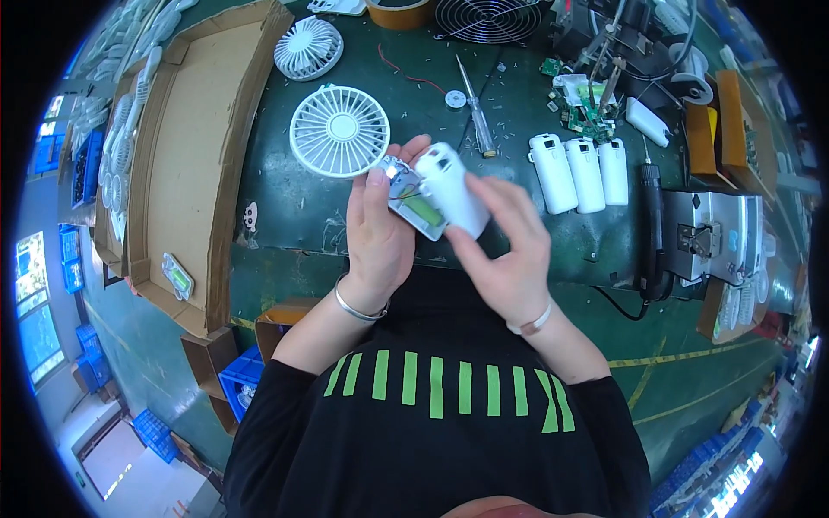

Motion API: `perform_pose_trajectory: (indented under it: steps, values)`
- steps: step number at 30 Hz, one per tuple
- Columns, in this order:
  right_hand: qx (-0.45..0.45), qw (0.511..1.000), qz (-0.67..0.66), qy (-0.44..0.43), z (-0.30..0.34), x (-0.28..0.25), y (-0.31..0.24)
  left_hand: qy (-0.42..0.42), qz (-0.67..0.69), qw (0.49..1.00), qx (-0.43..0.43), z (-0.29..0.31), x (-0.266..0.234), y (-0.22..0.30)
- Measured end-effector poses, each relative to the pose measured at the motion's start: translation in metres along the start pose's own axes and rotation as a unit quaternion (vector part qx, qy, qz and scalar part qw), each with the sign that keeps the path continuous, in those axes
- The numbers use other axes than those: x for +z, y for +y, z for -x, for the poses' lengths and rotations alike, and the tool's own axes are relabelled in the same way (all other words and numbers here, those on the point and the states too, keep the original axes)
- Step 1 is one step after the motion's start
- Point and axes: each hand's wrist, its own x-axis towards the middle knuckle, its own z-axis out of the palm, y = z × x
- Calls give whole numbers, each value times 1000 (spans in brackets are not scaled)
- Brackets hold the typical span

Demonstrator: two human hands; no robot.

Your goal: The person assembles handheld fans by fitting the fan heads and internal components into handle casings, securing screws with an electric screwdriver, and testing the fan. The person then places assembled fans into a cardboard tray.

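Observation:
In my left hand (377, 229) lies a small handheld fan, its round white grille (339, 129) pointing up and left. The fan's handle is uncovered, showing a green battery (422, 209) and thin wires. My right hand (511, 229) grips a white handle cover (452, 194) by its side, tilted right beside the bared handle. The cover looks slightly blurred. Whether its edge touches the handle I cannot tell. To the right, several white handle covers (553, 174) stand side by side on the green bench.
A screwdriver (478, 112) and another fan head (308, 49) lie farther back. Green circuit boards (587, 112) are heaped at back right, near an electric screwdriver (651, 207) and a metal box (712, 233). A cardboard tray (186, 129) borders the left, holding an opened handle (178, 276).

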Motion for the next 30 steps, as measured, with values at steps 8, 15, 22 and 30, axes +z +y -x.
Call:
perform_pose_trajectory:
  steps: [8, 15, 22, 30]
  values:
    - [-28, 999, -14, -35, 5, 24, -4, 18, -91, 996, 5, 7, 11, -1]
    - [-74, 988, 83, -107, 1, 1, -13, -15, -150, 988, 14, 8, 5, -2]
    - [255, 875, -393, 119, 47, -76, 20, -93, -82, 992, -9, 11, 8, 3]
    - [253, 437, -814, 287, 116, -173, 76, -182, -98, 976, -70, 12, 18, 2]
